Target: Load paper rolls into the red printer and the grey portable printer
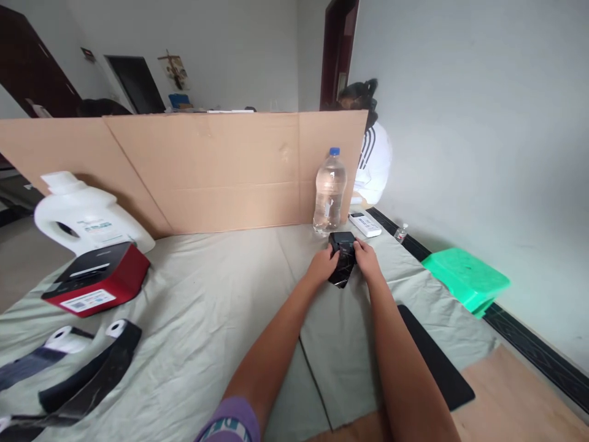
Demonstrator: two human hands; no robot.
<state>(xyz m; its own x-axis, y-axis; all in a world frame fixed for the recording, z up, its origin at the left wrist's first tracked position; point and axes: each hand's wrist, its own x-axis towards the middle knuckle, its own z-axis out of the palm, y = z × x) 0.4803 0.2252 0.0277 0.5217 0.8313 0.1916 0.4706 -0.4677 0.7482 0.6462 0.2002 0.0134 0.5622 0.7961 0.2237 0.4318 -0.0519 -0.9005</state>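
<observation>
Both my hands are stretched forward over the cloth-covered table. Between them is a small black box-like device [342, 238], with a glossy dark face marked by white streaks [341, 273] pointing down toward me. My left hand [323, 265] grips its left side, thumb along the edge. On the opposite side, my right hand [366, 258] has its fingers closed at the upper right corner. Just behind the device stands a large clear bottle with a blue cap [329, 190]. The device's exact kind and its underside cannot be made out.
A cardboard panel [221, 172] stands across the back. At left are a white jug [99, 215], a red-and-black printer [99, 276] and dark rolled strips [92, 374]. A black pad [435, 359], white remote-like device [365, 224] and green stool [467, 276] lie right. Someone sits behind the panel.
</observation>
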